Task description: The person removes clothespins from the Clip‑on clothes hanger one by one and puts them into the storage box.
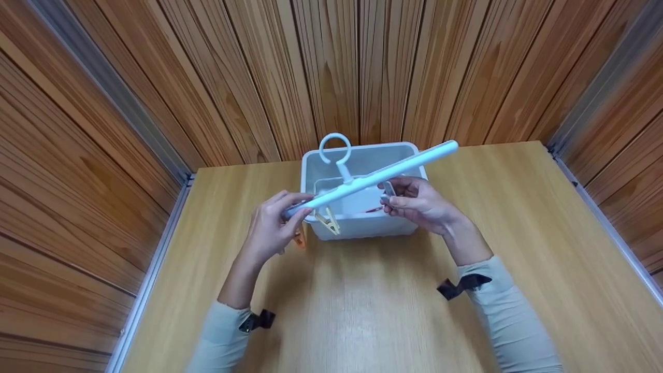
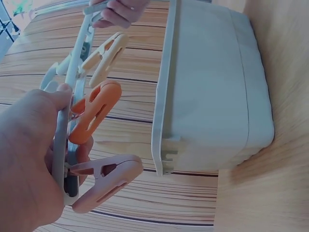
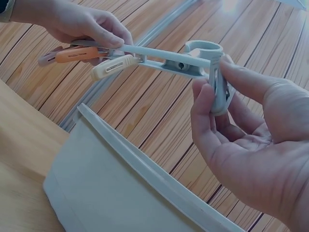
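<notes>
A pale blue hanger [image 1: 373, 179] with a ring-shaped hook is held slantwise above a light grey bin, its right end higher in the head view. My left hand [image 1: 272, 223] grips its lower left end between thumb and fingers. Beige [image 1: 327, 221], orange [image 2: 99, 111] and pinkish [image 2: 108, 181] clothespins hang from the bar near that hand. Between thumb and fingers, my right hand [image 1: 419, 204] pinches a grey-blue clothespin [image 3: 219, 94] right by the bar. Whether this clothespin is fastened to the bar, I cannot tell.
The bin [image 1: 362, 228] stands at the back of the wooden table [image 1: 352, 300], close to the plank wall [image 1: 336, 67]. Inside it lie a clear container [image 1: 325, 182] and something reddish [image 1: 374, 210], only partly visible. Metal rails run along both table sides.
</notes>
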`<state>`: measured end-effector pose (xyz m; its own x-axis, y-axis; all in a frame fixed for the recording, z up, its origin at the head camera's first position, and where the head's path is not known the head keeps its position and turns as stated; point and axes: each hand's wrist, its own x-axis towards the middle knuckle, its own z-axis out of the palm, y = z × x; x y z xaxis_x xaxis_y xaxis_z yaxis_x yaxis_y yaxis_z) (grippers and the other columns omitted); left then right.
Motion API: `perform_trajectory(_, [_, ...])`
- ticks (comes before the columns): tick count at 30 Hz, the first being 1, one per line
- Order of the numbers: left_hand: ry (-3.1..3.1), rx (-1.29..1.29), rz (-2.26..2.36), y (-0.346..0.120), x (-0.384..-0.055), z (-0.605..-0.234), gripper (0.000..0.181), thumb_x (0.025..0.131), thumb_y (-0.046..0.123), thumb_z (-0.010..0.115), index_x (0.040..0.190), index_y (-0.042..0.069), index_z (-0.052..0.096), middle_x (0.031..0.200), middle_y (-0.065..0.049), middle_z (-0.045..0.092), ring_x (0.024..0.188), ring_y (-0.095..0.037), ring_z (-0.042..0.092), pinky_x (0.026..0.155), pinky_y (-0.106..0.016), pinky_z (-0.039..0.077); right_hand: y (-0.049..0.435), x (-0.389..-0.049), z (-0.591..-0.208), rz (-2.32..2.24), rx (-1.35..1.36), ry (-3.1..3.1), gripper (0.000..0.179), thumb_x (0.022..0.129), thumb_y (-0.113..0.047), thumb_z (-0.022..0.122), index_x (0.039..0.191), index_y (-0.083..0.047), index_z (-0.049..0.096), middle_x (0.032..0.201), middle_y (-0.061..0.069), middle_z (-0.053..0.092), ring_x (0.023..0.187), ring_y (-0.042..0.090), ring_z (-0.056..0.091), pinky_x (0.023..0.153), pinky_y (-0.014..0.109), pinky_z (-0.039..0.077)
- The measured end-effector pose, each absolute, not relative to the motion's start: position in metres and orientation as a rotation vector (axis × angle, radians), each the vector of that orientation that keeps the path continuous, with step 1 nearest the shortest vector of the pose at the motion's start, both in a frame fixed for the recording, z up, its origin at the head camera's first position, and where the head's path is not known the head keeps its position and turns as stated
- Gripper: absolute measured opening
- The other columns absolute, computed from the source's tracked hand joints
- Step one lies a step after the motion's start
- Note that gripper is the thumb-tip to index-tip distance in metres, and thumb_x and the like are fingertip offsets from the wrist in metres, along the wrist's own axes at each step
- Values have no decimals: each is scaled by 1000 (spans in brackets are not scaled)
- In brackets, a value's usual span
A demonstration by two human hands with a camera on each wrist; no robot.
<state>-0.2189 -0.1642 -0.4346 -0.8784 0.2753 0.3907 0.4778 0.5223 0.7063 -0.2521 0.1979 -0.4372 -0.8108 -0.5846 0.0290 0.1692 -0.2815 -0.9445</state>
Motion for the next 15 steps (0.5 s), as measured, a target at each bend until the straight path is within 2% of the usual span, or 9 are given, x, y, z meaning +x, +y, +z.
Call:
perform_trajectory(6, [-2472, -616, -1423, -169, -222, -436, 27, 105, 14, 80, 132, 9, 82, 116, -12, 80, 94, -19, 68, 77, -20, 55, 202, -253, -441, -2127, -590, 1423, 30, 111, 2, 63, 127, -20, 74, 111, -5, 78, 98, 10, 78, 93, 23, 65])
perform_trajectory(15, [-2478, -563, -1467, -169, -222, -437, 28, 107, 16, 79, 134, 9, 81, 119, -14, 78, 94, -23, 69, 76, -21, 55, 203, -257, -442, -2129, -470, 1484, 26, 110, 1, 65, 129, -16, 72, 110, -3, 76, 99, 11, 77, 94, 24, 65])
